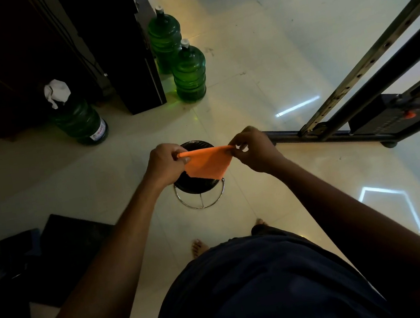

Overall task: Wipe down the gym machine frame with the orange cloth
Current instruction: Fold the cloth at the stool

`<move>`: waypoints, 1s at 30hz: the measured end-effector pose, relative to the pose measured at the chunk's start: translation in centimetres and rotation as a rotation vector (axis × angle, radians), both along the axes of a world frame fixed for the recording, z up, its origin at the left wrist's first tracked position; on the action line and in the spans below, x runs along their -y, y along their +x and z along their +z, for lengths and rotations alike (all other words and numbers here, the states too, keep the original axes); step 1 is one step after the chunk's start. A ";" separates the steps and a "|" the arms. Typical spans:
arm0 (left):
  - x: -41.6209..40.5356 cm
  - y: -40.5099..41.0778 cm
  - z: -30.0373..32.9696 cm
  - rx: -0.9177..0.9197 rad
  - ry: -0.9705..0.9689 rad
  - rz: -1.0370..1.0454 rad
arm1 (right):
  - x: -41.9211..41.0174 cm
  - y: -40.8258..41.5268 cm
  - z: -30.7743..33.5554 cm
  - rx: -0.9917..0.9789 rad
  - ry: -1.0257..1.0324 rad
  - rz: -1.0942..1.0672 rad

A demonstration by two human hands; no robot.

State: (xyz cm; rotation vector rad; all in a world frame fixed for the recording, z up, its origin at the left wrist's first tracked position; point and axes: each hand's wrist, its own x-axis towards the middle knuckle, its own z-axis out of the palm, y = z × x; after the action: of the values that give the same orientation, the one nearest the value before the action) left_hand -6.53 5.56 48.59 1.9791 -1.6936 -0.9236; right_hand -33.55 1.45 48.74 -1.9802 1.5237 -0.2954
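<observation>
Orange cloth [206,166] is stretched in the air between both hands, above a black stool [199,187]. Left hand [165,165] and right hand [252,149] each pinch a top corner with curled fingers. Gym machine frame [369,64] stands just right, untouched. Judgement: wiping not begun; whole frame remains.

The soft, matt orange cloth [206,164] is hanging over a black stool [198,185] with shiny chrome legs, the glossy tile floor [255,51] is mirroring lights, and the translucent green plastic bottles [190,76] are glinting beside the dull dark metal frame [371,77].
</observation>
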 end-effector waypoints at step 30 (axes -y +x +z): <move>-0.1 -1.7 0.8 -0.941 0.384 0.162 | 0.2 5.3 4.6 0.737 0.678 -0.175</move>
State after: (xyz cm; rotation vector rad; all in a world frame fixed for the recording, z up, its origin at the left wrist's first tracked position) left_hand -8.23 5.65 49.41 1.4270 -0.8481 -1.8260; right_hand -28.22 1.22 53.33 -1.0367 1.0976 -0.4454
